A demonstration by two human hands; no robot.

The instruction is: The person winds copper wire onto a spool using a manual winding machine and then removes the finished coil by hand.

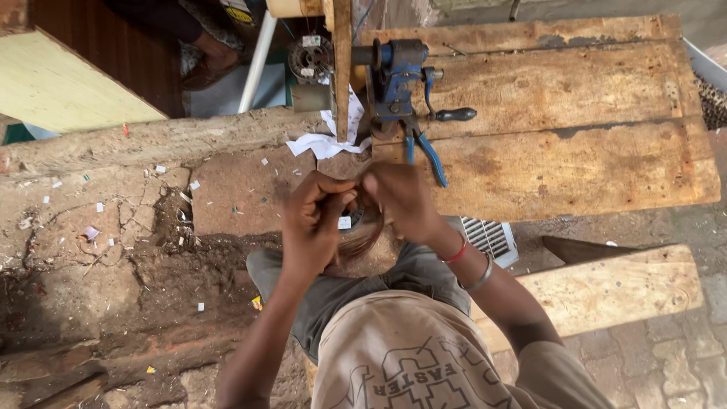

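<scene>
Both of my hands are raised over my lap and grip a loop of thin copper-coloured wire (362, 236), a wound coil that hangs between them. My left hand (314, 220) pinches the coil's left side with curled fingers. My right hand (401, 198) holds the upper right part; a red band and a metal bangle (478, 276) circle that wrist. A small white tag (344, 223) shows between the hands. The coil's top is hidden behind my fingers.
A rough wooden bench (575, 151) lies ahead, with a blue hand-crank winding tool (400, 79) and blue-handled pliers (428, 155) at its left edge. Torn white paper (326, 140), a motor stator (309, 57), a white vent grille (491, 238), a plank (613, 291) and dirt ground (113, 250) surround me.
</scene>
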